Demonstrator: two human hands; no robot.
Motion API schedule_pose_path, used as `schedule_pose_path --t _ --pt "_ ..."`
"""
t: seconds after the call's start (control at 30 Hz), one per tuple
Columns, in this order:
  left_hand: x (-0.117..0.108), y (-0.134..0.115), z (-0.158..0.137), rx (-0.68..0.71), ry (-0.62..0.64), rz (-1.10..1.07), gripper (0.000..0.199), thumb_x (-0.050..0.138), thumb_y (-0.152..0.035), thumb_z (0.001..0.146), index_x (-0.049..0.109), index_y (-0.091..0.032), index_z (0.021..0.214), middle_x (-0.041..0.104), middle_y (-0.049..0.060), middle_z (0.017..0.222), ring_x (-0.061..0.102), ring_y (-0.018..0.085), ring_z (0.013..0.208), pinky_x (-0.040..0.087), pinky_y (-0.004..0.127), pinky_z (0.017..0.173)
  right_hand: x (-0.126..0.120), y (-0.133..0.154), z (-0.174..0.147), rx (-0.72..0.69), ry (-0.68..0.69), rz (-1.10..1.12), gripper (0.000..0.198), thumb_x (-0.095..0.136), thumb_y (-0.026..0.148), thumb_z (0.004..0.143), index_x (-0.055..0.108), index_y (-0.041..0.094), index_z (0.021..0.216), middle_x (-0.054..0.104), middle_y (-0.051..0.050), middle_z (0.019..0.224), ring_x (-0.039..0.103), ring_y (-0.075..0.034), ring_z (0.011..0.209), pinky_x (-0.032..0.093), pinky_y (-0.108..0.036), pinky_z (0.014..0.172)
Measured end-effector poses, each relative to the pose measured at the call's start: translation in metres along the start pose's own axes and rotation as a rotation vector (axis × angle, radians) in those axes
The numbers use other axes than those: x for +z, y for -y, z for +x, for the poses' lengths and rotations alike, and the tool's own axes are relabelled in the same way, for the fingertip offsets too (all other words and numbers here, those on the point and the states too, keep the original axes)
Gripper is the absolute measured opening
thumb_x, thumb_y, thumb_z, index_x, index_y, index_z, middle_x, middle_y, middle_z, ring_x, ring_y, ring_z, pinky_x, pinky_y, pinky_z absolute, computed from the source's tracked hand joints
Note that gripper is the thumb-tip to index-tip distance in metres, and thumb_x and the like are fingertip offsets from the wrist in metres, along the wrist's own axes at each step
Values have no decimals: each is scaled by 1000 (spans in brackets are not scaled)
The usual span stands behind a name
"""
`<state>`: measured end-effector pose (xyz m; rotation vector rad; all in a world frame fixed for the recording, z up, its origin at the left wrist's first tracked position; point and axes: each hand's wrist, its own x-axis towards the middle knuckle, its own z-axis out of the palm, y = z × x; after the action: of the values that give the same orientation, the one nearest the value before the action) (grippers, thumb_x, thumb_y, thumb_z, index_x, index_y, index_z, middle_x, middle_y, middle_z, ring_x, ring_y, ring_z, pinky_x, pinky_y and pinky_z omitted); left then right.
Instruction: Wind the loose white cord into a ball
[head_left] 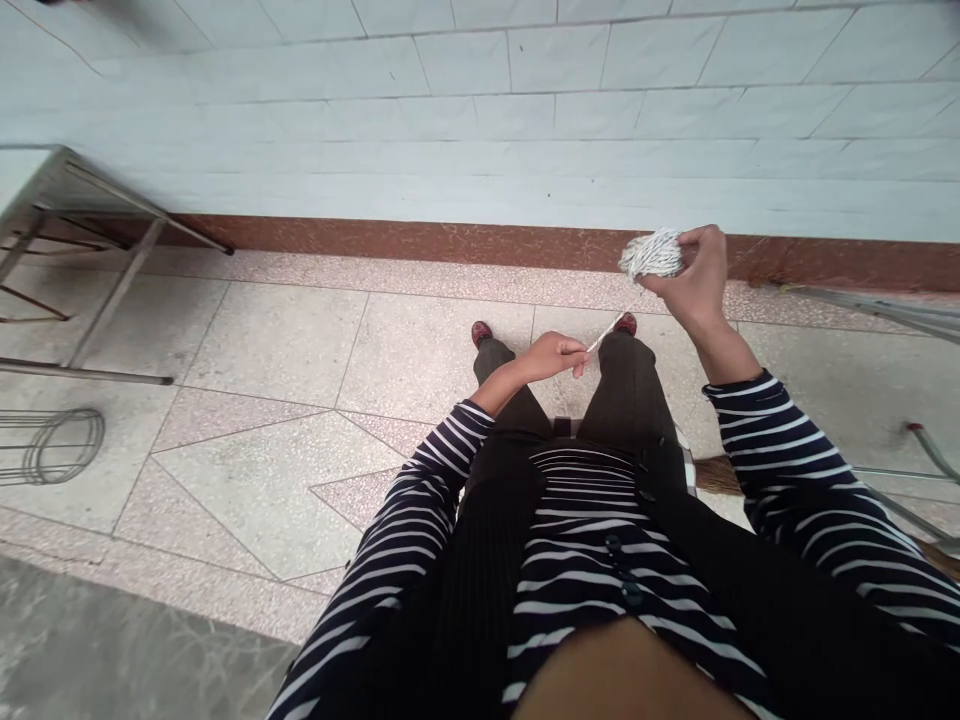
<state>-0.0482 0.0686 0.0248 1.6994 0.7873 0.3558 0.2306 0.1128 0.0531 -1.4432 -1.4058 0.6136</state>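
My right hand [699, 275] grips a ball of white cord [654, 254] from its right side, held out in front near the wall's base. From the ball a short length of the cord [609, 331] slants down to the left. Its end is pinched in my left hand [556, 357], between the thumb and fingers, above my lap. The two hands are apart, the right one higher and farther out. The palm side of my right hand is partly hidden by the ball.
A white tiled wall [570, 110] with a brown baseboard [420, 236] runs ahead. At left stands a metal-legged table [124, 290], with a wire coil stand [64, 445] below it. Metal tubing [934, 450] and a straw broom [716, 475] are at right. Speckled floor tiles [285, 340] lie underfoot.
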Motion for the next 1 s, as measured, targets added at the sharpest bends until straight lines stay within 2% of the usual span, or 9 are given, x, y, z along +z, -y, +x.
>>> schedule_pose_path --t 0.07,0.13,0.23,0.3,0.47,0.57,0.67,0.87,1.0 --pt "-10 -7 -3 24 -37 -1 37 63 -37 99 73 -16 70 75 2 76 63 13 73 45 27 77 1 -2 -12 49 35 -229 64 91 18 50 53 26 100 56 -11 121 59 -36 116 59 -58 97" --pt "-21 -14 -2 57 -116 27 36 63 -37 99 73 -17 71 75 3 77 65 14 76 46 27 79 5 4 -32 199 256 -265 56 87 14 47 58 24 94 58 -9 112 63 -33 102 62 -52 84" --pt "-33 -21 4 110 -180 100 36 63 -39 99 73 -17 72 73 2 76 66 15 77 46 29 82 10 19 -63 483 695 78 47 83 15 50 65 23 93 64 -5 96 62 -22 77 57 -36 58" --pt "-34 -20 10 147 -183 112 36 64 -41 100 74 -17 74 75 3 79 68 17 82 47 29 85 8 31 -76 597 805 363 48 85 16 53 69 23 98 67 -2 91 63 -18 72 56 -30 54" --pt "-21 -1 21 120 -215 23 30 64 -37 99 76 -16 81 77 3 87 70 18 88 48 29 87 -5 60 -78 594 659 665 69 93 13 53 71 27 117 75 -3 107 73 -21 80 68 -34 60" --pt "-8 14 23 87 -171 -102 32 65 -40 99 74 -15 80 75 2 81 68 16 82 49 28 85 -9 74 -69 490 617 647 83 94 18 59 68 34 135 75 -4 125 77 -25 89 71 -39 65" --pt "5 23 19 61 -146 -211 27 66 -39 99 75 -15 91 75 2 78 69 15 80 51 27 86 -7 81 -53 355 514 585 75 93 26 65 67 34 135 74 -6 130 77 -29 100 73 -43 70" --pt "14 11 -2 -4 -82 -137 31 67 -39 99 73 -16 80 73 3 72 69 15 76 53 27 80 -2 49 -15 88 153 175 61 84 31 75 65 32 133 69 -11 136 70 -36 118 67 -49 77" --pt "-4 -15 -8 28 -118 25 39 65 -43 101 75 -16 76 74 3 74 66 15 75 50 26 76 10 23 -28 117 212 -163 62 86 24 64 69 24 124 69 -13 127 66 -38 119 64 -50 86"
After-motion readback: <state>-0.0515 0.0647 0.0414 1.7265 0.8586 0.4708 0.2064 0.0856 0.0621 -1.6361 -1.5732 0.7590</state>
